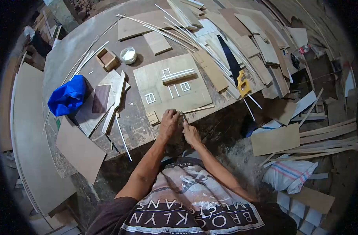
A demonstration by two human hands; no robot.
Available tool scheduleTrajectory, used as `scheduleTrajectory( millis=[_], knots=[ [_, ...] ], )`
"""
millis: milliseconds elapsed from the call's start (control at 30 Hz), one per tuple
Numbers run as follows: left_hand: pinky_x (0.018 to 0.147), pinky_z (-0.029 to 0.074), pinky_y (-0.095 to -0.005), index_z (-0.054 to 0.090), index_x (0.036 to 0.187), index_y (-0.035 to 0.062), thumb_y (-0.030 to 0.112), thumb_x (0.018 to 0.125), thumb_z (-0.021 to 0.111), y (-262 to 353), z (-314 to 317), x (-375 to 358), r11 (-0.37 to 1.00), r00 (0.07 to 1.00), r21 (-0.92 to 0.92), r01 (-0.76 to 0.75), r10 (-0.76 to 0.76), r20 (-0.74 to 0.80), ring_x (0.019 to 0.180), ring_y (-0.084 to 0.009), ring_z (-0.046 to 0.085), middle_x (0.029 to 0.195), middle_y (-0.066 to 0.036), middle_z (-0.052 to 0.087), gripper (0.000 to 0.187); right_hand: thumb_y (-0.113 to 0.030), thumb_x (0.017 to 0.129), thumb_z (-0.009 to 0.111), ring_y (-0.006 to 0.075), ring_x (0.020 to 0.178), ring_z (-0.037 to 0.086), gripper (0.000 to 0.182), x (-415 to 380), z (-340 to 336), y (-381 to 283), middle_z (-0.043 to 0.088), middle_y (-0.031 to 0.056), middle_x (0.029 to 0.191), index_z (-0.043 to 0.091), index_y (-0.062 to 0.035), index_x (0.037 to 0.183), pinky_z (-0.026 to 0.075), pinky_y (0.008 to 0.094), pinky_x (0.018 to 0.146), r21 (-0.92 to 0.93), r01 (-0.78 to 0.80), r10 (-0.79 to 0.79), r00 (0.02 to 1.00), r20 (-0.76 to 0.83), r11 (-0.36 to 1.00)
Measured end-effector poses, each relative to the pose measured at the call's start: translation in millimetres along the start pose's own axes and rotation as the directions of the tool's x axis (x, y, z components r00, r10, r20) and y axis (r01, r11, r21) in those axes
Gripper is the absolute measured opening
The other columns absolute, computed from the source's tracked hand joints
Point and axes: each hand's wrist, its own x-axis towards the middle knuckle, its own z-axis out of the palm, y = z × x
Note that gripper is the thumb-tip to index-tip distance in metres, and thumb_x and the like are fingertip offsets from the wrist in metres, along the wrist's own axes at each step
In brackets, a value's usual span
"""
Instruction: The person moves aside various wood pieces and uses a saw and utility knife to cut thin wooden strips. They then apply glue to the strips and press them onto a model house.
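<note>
At the front edge of the workbench, my left hand [170,122] is closed, its fingers curled close to a wooden panel. What it pinches is too small to make out. My right hand [191,134] is closed just beside it, gripping a slim, blade-like tool [183,117] that points toward the left fingertips. The wooden panel [143,80] lies flat beyond both hands. On it are small white window frames [150,98], white strips and a narrow wooden piece topped with white strips [179,76]. A small wooden block [152,118] sits by its near left corner.
A handsaw [230,58] with a yellow handle lies at the right among boards and strips. Toward the left are a blue bag [68,96], an open wooden box [107,59] and a bowl of white material [128,55]. A white sack [290,175] rests on the floor.
</note>
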Motion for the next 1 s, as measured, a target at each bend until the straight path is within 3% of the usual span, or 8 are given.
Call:
scheduleTrajectory(
  millis=[67, 133, 233, 467, 567, 767, 833, 1000],
  knots=[
    [0.089, 0.048, -0.0437, 0.063, 0.115, -0.0001, 0.008, 0.077, 0.066, 11.7, -9.6, 4.0, 1.0, 0.998, 0.008, -0.003, 0.004, -0.057, 0.107, -0.0346, 0.054, 0.11, -0.016, 0.057, 0.039, -0.055, 0.103, 0.029, 0.0406, 0.074, 0.066, 0.074, -1.6, 0.1, -1.3, 0.065, 0.0218, 0.07, 0.065, 0.0033, 0.074, 0.05, 0.0496, 0.076, -0.024, 0.052, -0.053, 0.997, -0.055, 0.998],
    [0.089, 0.047, -0.0439, 0.063, 0.116, 0.0002, 0.007, 0.077, 0.066, 2.0, 1.1, 1.1, 1.0, 0.999, 0.018, -0.001, 0.002, -0.054, 0.107, -0.0348, 0.053, 0.111, -0.016, 0.057, 0.04, -0.053, 0.105, 0.027, 0.0493, 0.091, 0.061, 0.075, 2.4, 1.4, -0.7, 0.066, 0.0324, 0.093, 0.067, 0.0085, 0.087, 0.045, 0.0556, 0.088, -0.118, 0.067, -0.069, 0.998, -0.009, 0.991],
    [0.089, 0.047, -0.0438, 0.062, 0.118, 0.0002, 0.006, 0.076, 0.067, -7.8, 10.7, 2.4, 1.0, 0.997, -0.002, 0.005, -0.005, -0.074, 0.106, -0.0363, 0.054, 0.111, -0.017, 0.057, 0.043, -0.046, 0.106, 0.029, 0.0507, 0.089, 0.061, 0.069, 6.0, 10.4, -0.4, 0.066, 0.0302, 0.083, 0.067, 0.004, 0.077, 0.045, 0.0561, 0.085, -0.201, 0.103, -0.131, 0.982, -0.134, 0.974],
    [0.088, 0.046, -0.0443, 0.065, 0.115, 0.0007, 0.005, 0.076, 0.067, -5.8, 1.3, 9.2, 0.997, 0.996, -0.052, 0.055, -0.059, -0.074, 0.103, -0.037, 0.054, 0.11, -0.017, 0.058, 0.04, -0.044, 0.106, 0.031, 0.0508, 0.093, 0.06, 0.063, 8.3, 5.4, 2.5, 0.065, 0.0331, 0.092, 0.066, 0.0055, 0.087, 0.045, 0.0565, 0.086, -0.224, 0.075, -0.088, 0.995, -0.046, 0.972],
    [0.087, 0.046, -0.0438, 0.065, 0.114, 0.0001, 0.006, 0.076, 0.064, -9.1, 0.1, 8.1, 0.999, 0.997, -0.046, 0.016, -0.02, -0.073, 0.103, -0.036, 0.054, 0.109, -0.017, 0.058, 0.038, -0.042, 0.106, 0.032, 0.0516, 0.094, 0.059, 0.061, 2.0, 7.7, 7.7, 0.064, 0.034, 0.094, 0.065, 0.0067, 0.091, 0.045, 0.057, 0.085, -0.184, 0.167, -0.183, 0.98, -0.077, 0.969],
    [0.087, 0.046, -0.0426, 0.065, 0.114, -0.0003, 0.008, 0.077, 0.064, -10.3, 0.0, 8.7, 0.998, 0.999, -0.061, -0.018, 0.016, -0.041, 0.104, -0.0352, 0.054, 0.109, -0.016, 0.058, 0.038, -0.041, 0.106, 0.035, 0.0537, 0.089, 0.058, 0.06, -2.4, 20.5, 7.4, 0.063, 0.0348, 0.088, 0.063, 0.0072, 0.086, 0.044, 0.0589, 0.08, -0.159, 0.096, -0.122, 0.98, -0.16, 0.983],
    [0.088, 0.046, -0.0423, 0.066, 0.114, -0.0005, 0.008, 0.077, 0.064, -8.5, -5.9, 12.2, 0.997, 0.999, -0.076, -0.021, 0.018, -0.037, 0.104, -0.0351, 0.054, 0.108, -0.016, 0.058, 0.038, -0.043, 0.105, 0.036, 0.0549, 0.084, 0.058, 0.063, -0.6, 23.9, 6.7, 0.062, 0.0349, 0.083, 0.063, 0.0085, 0.08, 0.045, 0.0598, 0.076, -0.162, 0.149, -0.181, 0.962, -0.203, 0.975],
    [0.092, 0.047, -0.0424, 0.067, 0.112, -0.0011, 0.007, 0.076, 0.064, -18.9, 4.9, 7.1, 0.994, 1.0, -0.113, -0.001, 0.0, -0.016, 0.106, -0.0356, 0.055, 0.109, -0.017, 0.059, 0.037, -0.046, 0.104, 0.037, 0.0553, 0.08, 0.059, 0.067, 11.7, 14.3, 6.3, 0.063, 0.0343, 0.079, 0.064, 0.009, 0.076, 0.048, 0.059, 0.073, -0.096, 0.094, -0.109, 0.982, -0.156, 0.991]
  ],
)
